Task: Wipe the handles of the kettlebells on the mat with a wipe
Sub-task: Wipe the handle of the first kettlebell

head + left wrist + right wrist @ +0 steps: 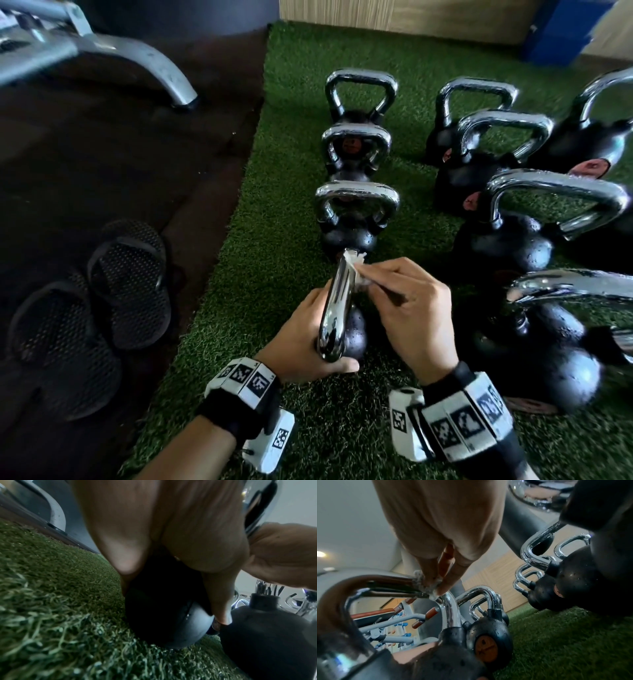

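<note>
The nearest kettlebell (352, 337) of the left row stands on the green turf mat (281, 267), its chrome handle (337, 308) running away from me. My left hand (308, 339) grips its black ball (171, 626) from the left, thumb at the near side. My right hand (407, 305) pinches a small white wipe (354, 262) against the far end of that handle; in the right wrist view the wipe (426, 585) sits crumpled under the fingertips (443, 588) at the handle's (388, 586) bend. Wet drops cover the other kettlebells.
Three more kettlebells (356, 212) line up beyond the held one. A right row of several larger ones (507, 240) stands close to my right wrist. A pair of black sandals (102, 301) lies on the dark floor at left. A grey machine leg (154, 68) sits at far left.
</note>
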A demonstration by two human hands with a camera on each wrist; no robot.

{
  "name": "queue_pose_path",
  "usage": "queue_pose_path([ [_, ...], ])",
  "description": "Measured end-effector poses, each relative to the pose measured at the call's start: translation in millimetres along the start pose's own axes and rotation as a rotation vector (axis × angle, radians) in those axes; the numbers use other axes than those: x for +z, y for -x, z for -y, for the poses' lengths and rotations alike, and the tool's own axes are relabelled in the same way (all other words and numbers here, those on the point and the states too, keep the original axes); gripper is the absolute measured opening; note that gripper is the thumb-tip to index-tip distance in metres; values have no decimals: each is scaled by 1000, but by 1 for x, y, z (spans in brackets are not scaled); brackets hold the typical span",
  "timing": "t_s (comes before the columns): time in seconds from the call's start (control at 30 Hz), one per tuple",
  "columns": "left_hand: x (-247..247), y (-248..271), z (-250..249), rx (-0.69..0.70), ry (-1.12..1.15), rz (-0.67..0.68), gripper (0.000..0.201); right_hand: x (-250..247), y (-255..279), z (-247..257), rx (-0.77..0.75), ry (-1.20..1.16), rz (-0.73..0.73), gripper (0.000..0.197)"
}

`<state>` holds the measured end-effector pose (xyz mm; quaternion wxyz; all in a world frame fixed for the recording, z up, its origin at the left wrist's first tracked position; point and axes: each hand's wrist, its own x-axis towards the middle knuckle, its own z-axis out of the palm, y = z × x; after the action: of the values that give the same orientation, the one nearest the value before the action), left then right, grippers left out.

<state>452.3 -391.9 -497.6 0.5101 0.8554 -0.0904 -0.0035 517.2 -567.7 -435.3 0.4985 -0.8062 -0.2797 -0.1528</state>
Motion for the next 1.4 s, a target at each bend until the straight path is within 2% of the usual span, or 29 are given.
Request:
queue_pose_path([
  [0.2, 2, -4, 4, -3, -5, 0, 117, -13, -14, 8, 25, -35, 86, 25],
  [0.3, 3, -6, 7, -35, 35, 25, 108, -17, 2, 18, 24, -39, 161, 25],
  [0.4, 3, -8, 8, -59, 27, 45, 95, -21, 18, 23, 172, -209, 237, 23],
  [0.47, 3, -9, 7, -52, 27, 31, 97, -21, 20, 21, 306, -377, 226, 23],
  [0.53, 2, -9, 5, -32, 26, 15, 98, -18, 26, 21, 350, -458, 195, 23],
  [0.67, -1, -8, -1, -2, 33, 12, 88, -14, 49, 29, 366, -432, 263, 22],
  [0.8, 1, -6, -4, 37, -11, -1, 94, -15, 53, 23, 371, -361, 279, 22],
  [0.9, -1, -5, -5, 1, 8, 9, 72, -8, 57, 23, 385, -244, 262, 18],
  [1.0, -4, -5, -9, -12, -1, 17, 71, -4, 61, 21, 344, -158, 248, 18],
  [1.07, -4, -5, -11, -13, -5, 41, 66, -6, 57, 17, 290, -167, 309, 11],
  [1.1, -3, -4, -12, -16, -16, 57, 70, -9, 53, 15, 260, -171, 357, 9],
  [1.2, -2, -2, -9, -36, -46, 64, 106, -10, 36, 7, 245, -169, 544, 15],
  [1.23, -3, -2, -8, -44, -30, 55, 112, -9, 30, 5, 244, -164, 596, 18],
  [1.33, -4, -2, -8, -36, 19, 68, 115, -5, 18, 0, 232, -203, 697, 22],
  [1.4, -4, 0, -10, -32, 41, 76, 108, -5, 13, 0, 277, -363, 781, 24],
])
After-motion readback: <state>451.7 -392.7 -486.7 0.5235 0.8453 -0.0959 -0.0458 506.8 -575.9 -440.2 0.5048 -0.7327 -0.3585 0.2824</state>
